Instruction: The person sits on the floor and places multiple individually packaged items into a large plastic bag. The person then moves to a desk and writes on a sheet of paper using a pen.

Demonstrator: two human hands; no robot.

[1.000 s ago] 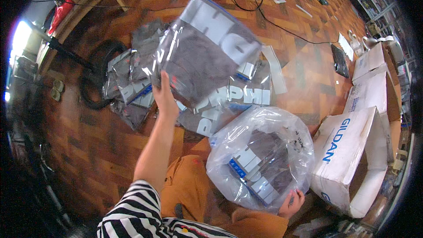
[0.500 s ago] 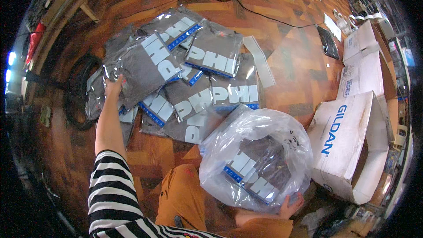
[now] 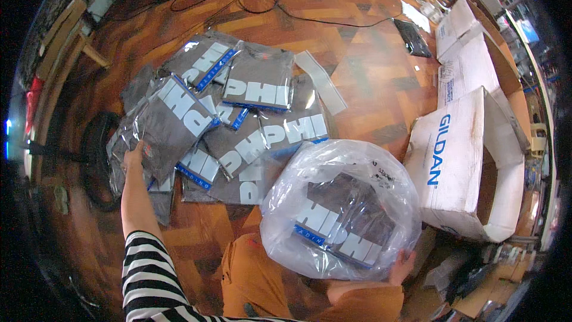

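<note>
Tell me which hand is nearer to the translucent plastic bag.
Right. The right hand is at the lower right edge of the translucent plastic bag; the left hand is well off to its left, at a plastic-wrapped gray shirt.

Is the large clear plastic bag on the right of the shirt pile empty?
No, grey folded garments with pale lettering show inside the clear plastic bag.

Packaged shirts (image 3: pixel 226 134) on floor (image 3: pixel 369 101), left of bag (image 3: pixel 283 214); cartons (image 3: pixel 447 161) right of bag.

Packing workroom; bagged shirts (image 3: pixel 229 140), cardboard boxes (image 3: pixel 456 149)
</note>
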